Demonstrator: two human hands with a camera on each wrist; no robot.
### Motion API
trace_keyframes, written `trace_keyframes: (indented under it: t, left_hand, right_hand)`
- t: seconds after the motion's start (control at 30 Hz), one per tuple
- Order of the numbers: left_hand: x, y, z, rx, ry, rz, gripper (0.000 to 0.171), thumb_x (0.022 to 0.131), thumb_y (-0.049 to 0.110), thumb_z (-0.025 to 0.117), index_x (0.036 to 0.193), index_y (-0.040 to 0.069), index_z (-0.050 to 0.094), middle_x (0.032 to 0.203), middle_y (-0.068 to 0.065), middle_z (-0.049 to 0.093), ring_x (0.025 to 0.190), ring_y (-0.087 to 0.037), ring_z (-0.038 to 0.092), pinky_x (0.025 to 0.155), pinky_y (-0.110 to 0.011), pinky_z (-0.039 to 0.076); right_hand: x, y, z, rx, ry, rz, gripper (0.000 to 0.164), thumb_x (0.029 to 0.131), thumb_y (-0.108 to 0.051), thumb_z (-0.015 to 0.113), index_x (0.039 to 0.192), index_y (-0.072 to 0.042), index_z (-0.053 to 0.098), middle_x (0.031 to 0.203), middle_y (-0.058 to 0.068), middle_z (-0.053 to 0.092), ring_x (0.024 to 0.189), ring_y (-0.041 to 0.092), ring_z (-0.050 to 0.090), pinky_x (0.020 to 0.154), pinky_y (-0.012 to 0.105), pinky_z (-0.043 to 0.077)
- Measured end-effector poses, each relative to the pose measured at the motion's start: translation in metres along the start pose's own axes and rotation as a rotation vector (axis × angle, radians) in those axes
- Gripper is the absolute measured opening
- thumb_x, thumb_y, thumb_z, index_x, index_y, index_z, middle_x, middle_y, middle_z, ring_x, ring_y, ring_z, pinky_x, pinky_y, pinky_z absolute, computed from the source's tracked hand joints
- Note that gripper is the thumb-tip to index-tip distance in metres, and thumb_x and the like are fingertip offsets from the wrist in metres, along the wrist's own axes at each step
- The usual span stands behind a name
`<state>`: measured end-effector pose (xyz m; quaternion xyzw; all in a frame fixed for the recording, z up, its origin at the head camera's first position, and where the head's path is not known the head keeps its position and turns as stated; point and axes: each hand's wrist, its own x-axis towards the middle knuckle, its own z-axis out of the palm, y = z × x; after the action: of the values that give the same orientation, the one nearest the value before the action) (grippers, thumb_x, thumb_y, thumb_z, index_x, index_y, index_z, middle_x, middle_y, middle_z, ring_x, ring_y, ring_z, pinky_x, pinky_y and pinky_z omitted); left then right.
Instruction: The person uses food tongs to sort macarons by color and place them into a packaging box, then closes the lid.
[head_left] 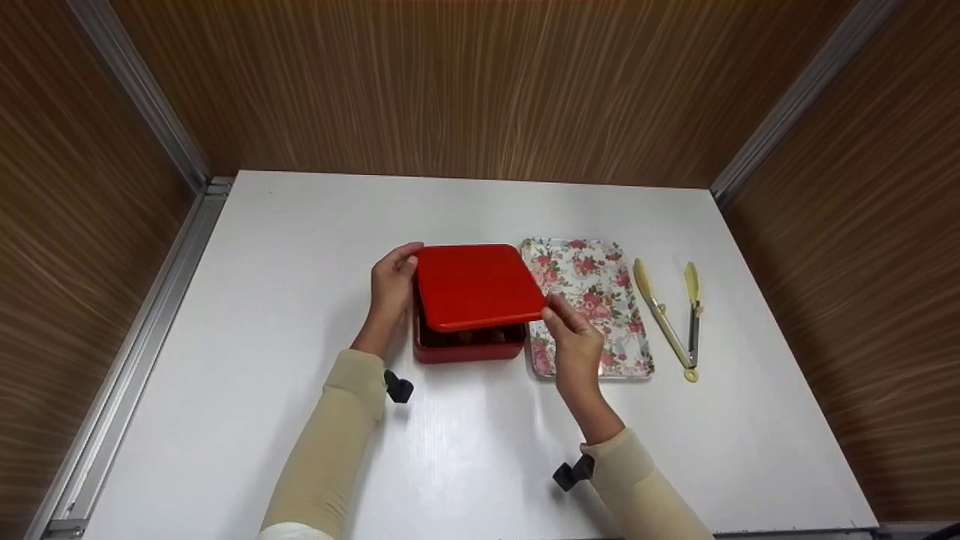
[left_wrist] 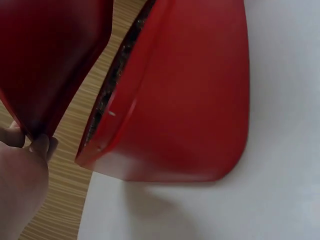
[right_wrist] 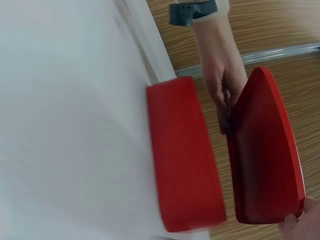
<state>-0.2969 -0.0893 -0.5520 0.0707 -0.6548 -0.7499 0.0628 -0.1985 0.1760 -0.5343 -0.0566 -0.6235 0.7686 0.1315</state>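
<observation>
A square red lid (head_left: 481, 285) hangs tilted above an open red box (head_left: 470, 352), apart from its rim. At the lid's far left corner, my left hand (head_left: 391, 287) pinches the edge between thumb and fingers. My right hand (head_left: 577, 341) grips the near right corner. In the left wrist view the box (left_wrist: 185, 95) shows its side wall, and dark, unclear contents appear along its opening. The right wrist view shows the lid's underside (right_wrist: 262, 155) with a hand at each end.
Right of the box lies a floral tray (head_left: 592, 307), partly behind my right hand. Spread tongs (head_left: 675, 330) with yellowish tips rest farther right on the white table (head_left: 300, 225). Wood-grain panels (head_left: 450, 90) enclose the back and sides.
</observation>
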Motion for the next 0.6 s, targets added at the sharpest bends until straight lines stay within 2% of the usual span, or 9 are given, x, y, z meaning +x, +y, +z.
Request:
trace_keyframes:
  t: [0.07, 0.2, 0.37, 0.6]
  left_hand:
    - [0.001, 0.001, 0.000, 0.042, -0.008, 0.030, 0.028, 0.099, 0.004, 0.048, 0.121, 0.008, 0.065, 0.123, -0.007, 0.064, 0.116, -0.015, 0.056, 0.100, -0.028, 0.042]
    - [0.006, -0.008, -0.003, 0.139, -0.038, 0.087, 0.030, 0.099, 0.004, 0.046, 0.123, 0.005, 0.064, 0.128, -0.007, 0.061, 0.123, -0.015, 0.051, 0.105, -0.029, 0.038]
    - [0.012, -0.020, -0.007, 0.213, -0.056, 0.087, 0.032, 0.100, 0.003, 0.044, 0.125, 0.008, 0.063, 0.136, -0.005, 0.055, 0.132, -0.016, 0.044, 0.111, -0.032, 0.032]
    - [0.012, -0.027, -0.007, 0.196, -0.061, 0.071, 0.035, 0.102, 0.006, 0.042, 0.134, 0.009, 0.056, 0.139, -0.004, 0.053, 0.132, -0.015, 0.044, 0.110, -0.032, 0.033]
  right_hand:
    - [-0.004, 0.009, 0.001, -0.025, 0.019, 0.029, 0.041, 0.087, -0.010, 0.070, 0.125, 0.003, 0.061, 0.125, 0.014, 0.063, 0.115, 0.020, 0.060, 0.095, 0.026, 0.047]
    - [-0.011, 0.025, 0.003, -0.083, 0.042, 0.054, 0.039, 0.088, -0.010, 0.069, 0.124, 0.000, 0.062, 0.123, 0.010, 0.065, 0.114, 0.017, 0.060, 0.093, 0.024, 0.048]
    - [-0.015, 0.037, 0.006, -0.096, 0.054, 0.090, 0.038, 0.088, -0.008, 0.068, 0.125, 0.000, 0.062, 0.126, 0.014, 0.063, 0.119, 0.020, 0.057, 0.092, 0.022, 0.048]
    - [-0.026, 0.037, 0.013, -0.132, 0.039, 0.079, 0.039, 0.090, -0.003, 0.065, 0.127, 0.005, 0.058, 0.129, 0.018, 0.059, 0.122, 0.024, 0.054, 0.094, 0.021, 0.046]
